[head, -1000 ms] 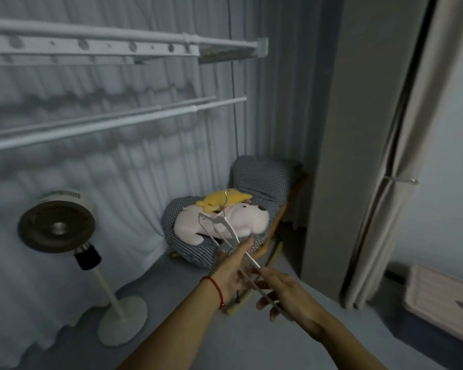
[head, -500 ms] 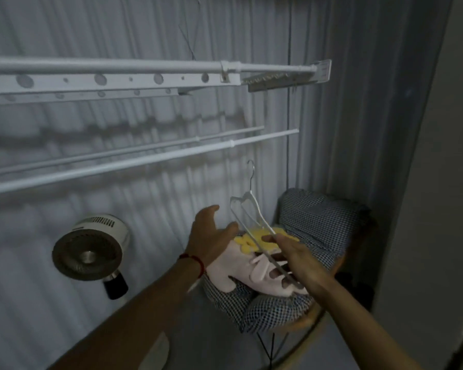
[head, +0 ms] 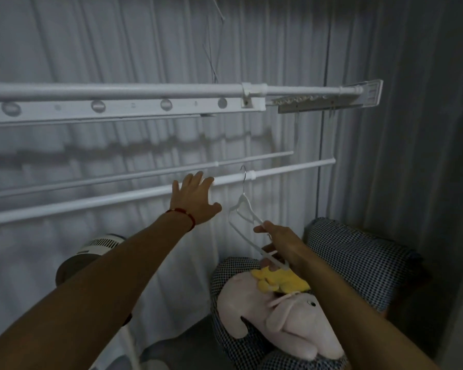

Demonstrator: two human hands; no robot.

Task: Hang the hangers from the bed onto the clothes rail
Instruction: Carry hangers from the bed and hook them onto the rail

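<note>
Right hand [head: 281, 239] pinches the hanger [head: 245, 222]; left hand [head: 195, 198] is spread, empty. The hook could miss the rail [head: 118, 196], since the hanger is tilted.

Hanger [head: 242, 209] looks like smooth white plastic with a thin metal hook; rail [head: 118, 200] is painted matt white; checked cloth on the chair [head: 358, 263].

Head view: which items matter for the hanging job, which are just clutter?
In play: white plastic hanger with metal hook, held by right hand; lower white metal rail; left hand, open.

Clutter: pink plush toy, yellow plush toy, checked cushion chair, white fan.
</note>
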